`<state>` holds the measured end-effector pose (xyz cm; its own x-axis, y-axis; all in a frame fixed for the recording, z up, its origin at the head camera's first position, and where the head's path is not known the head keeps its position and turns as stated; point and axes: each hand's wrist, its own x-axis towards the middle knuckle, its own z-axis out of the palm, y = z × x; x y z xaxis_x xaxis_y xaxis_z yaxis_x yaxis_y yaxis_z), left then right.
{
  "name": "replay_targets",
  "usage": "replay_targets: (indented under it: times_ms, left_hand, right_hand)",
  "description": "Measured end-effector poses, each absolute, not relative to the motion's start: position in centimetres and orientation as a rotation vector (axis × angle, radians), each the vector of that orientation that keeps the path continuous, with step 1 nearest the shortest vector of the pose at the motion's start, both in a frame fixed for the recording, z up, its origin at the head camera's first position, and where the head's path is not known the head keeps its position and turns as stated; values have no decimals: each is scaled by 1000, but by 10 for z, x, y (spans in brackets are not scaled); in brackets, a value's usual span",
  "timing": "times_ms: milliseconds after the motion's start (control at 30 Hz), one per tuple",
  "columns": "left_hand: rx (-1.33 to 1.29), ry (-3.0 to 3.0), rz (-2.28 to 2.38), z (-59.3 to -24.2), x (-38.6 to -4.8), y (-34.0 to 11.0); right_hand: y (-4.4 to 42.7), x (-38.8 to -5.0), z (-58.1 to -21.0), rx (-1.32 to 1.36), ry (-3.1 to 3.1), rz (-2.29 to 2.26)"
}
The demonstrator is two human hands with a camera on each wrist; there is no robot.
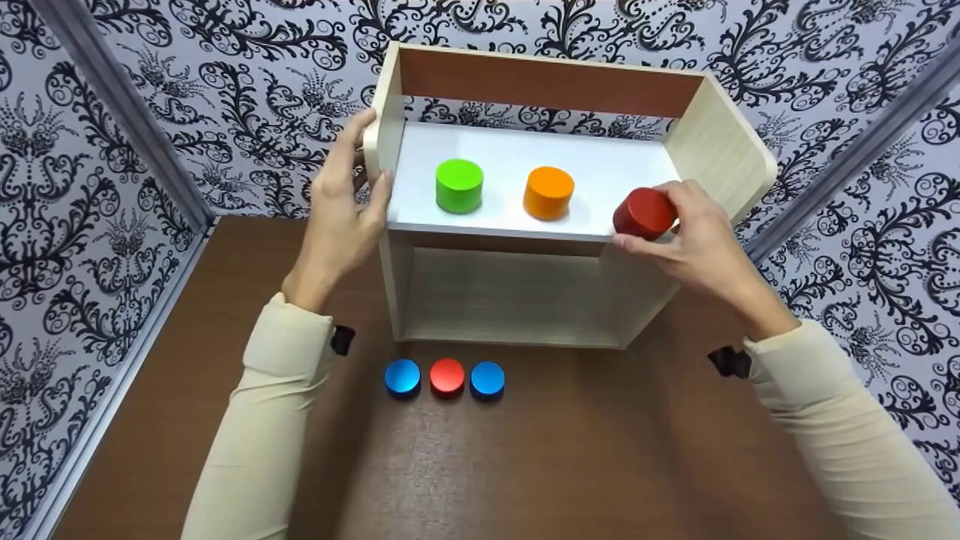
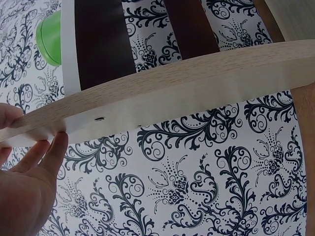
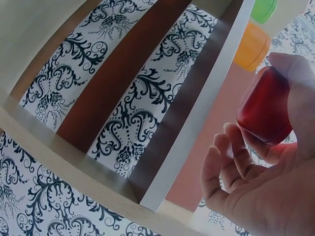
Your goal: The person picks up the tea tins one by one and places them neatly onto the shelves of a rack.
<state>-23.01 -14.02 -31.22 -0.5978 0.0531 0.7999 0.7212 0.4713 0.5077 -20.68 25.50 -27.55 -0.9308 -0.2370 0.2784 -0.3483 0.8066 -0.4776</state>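
Black-scrolled wallpaper (image 1: 262,67) stands behind the brown worktop (image 1: 600,450), where a wooden unit (image 1: 495,296) sits towards the back edge. Your left hand (image 1: 337,202) pinches the unit's left side panel (image 1: 388,112); brace it firmly, so a knock at the far end is less likely to shift the unit. Your right hand (image 1: 701,236) has its grip pinching the dark red cylinder (image 1: 643,212), slightly tilted, at the front right corner of the white shelf (image 1: 607,154); whether its base touches, you cannot tell. Your thumb lies close to the front edge, so raise the cylinder enough to spare it a scrape, then level the base before any weight goes down. Mind your knuckles near the right side panel (image 1: 731,142), and leave room beside the orange cylinder (image 1: 549,193), with the green cylinder (image 1: 459,186) as your line. Below, 2 blue cylinders (image 1: 402,376) flank 1 bright red cylinder (image 1: 447,375) before the unit's bottom front edge.
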Motion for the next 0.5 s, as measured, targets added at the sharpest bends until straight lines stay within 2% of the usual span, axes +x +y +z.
replay_targets:
  times_ms: [500]
  left_hand:
    - [-649, -1975, -1140, -312, -231, -140]
  right_hand:
    - [253, -232, -275, 272, -2915, 781]
